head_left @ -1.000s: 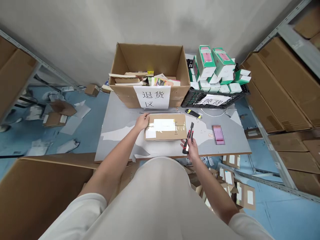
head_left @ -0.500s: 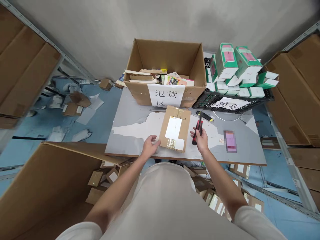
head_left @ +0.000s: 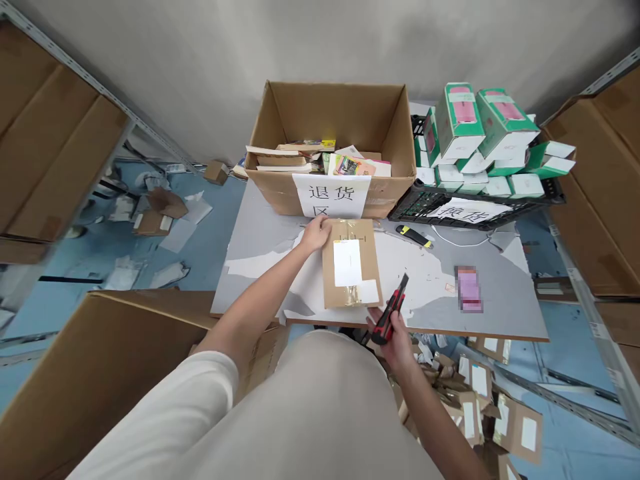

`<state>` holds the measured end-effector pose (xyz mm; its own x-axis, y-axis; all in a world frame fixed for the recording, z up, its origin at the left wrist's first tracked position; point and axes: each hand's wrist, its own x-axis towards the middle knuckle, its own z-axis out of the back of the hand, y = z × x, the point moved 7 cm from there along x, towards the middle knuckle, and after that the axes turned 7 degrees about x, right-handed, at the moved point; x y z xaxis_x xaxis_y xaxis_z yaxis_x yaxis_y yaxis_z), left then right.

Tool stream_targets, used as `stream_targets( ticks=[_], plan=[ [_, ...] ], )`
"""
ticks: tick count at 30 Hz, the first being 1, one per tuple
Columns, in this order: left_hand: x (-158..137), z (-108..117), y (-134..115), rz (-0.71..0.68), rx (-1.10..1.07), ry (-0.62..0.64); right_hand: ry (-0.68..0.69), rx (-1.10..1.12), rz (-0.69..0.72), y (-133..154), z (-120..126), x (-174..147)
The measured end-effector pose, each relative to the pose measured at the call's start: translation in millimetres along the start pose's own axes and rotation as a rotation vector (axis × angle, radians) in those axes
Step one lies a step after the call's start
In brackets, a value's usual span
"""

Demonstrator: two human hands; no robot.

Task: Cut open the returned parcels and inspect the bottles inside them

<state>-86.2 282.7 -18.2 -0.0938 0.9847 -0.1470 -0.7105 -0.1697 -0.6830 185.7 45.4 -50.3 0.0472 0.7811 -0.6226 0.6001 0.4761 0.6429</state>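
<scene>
A flat cardboard parcel (head_left: 371, 257) with white labels and clear tape is on the grey table (head_left: 250, 227) in front of me. My left hand (head_left: 317, 233) has its fingers closed at the parcel's upper left corner. In my right hand (head_left: 395, 333), a red and black utility knife (head_left: 390, 315) with its blade out points up and to the right. The knife is just off the parcel's lower right corner, over the table's front edge. A second cutter, black and yellow (head_left: 414, 235), lies to the right of the parcel.
Behind the parcel stands an open carton (head_left: 277, 193) of books with a paper sign. To its right, a black crate (head_left: 405, 207) holds several green-and-white boxes. A pink blurred item (head_left: 469, 289) lies at right. A large open carton (head_left: 100, 373) stands left; several parcels (head_left: 517, 427) lie below right.
My left hand has moved from the parcel's lower left side up to its upper left corner. My right hand has come down and toward me with the knife. The parcel has turned slightly.
</scene>
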Motion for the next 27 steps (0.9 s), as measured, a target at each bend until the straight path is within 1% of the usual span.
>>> stream_targets(
  ticks=[2, 4, 6, 7, 8, 9, 10, 11, 12, 13, 14, 16, 18, 20, 22, 27],
  plan=[
    [-34, 9, 20, 0.040, -0.033, -0.057, 0.010, -0.040, 0.115, 31, -6, 13],
    [-78, 13, 37, 0.098, -0.005, -0.108, 0.033, -0.099, 0.198, 59, -15, 31],
    [-123, 12, 47, 0.158, 0.050, -0.127, 0.054, -0.163, 0.240, 80, -24, 53],
    [-142, 9, 50, 0.196, 0.073, -0.108, 0.063, -0.195, 0.256, 88, -28, 63],
    [-157, 6, 52, 0.233, 0.087, -0.091, 0.067, -0.231, 0.272, 95, -30, 71],
    [-167, 5, 51, 0.249, 0.094, -0.104, 0.065, -0.275, 0.289, 102, -31, 77],
    [-171, 8, 47, 0.234, 0.129, -0.156, 0.056, -0.329, 0.308, 108, -29, 80],
    [-171, 12, 38, 0.182, 0.172, -0.207, 0.041, -0.397, 0.322, 112, -25, 80],
    [-166, 15, 27, 0.103, 0.220, -0.240, 0.025, -0.472, 0.328, 116, -19, 78],
    [-158, 15, 13, 0.001, 0.274, -0.238, 0.015, -0.542, 0.324, 118, -12, 74],
    [-149, 13, -1, -0.108, 0.327, -0.199, 0.013, -0.597, 0.308, 118, -4, 69],
    [-132, -1, -24, -0.297, 0.432, -0.030, 0.040, -0.650, 0.247, 113, 9, 58],
    [-123, -17, -40, -0.403, 0.535, 0.117, 0.087, -0.654, 0.173, 104, 18, 48],
    [-120, -29, -48, -0.426, 0.612, 0.180, 0.121, -0.654, 0.120, 95, 23, 42],
    [-121, -37, -51, -0.413, 0.648, 0.196, 0.126, -0.640, 0.090, 91, 25, 39],
    [-127, -43, -49, -0.375, 0.668, 0.211, 0.137, -0.630, 0.010, 94, 30, 32]
  ],
)
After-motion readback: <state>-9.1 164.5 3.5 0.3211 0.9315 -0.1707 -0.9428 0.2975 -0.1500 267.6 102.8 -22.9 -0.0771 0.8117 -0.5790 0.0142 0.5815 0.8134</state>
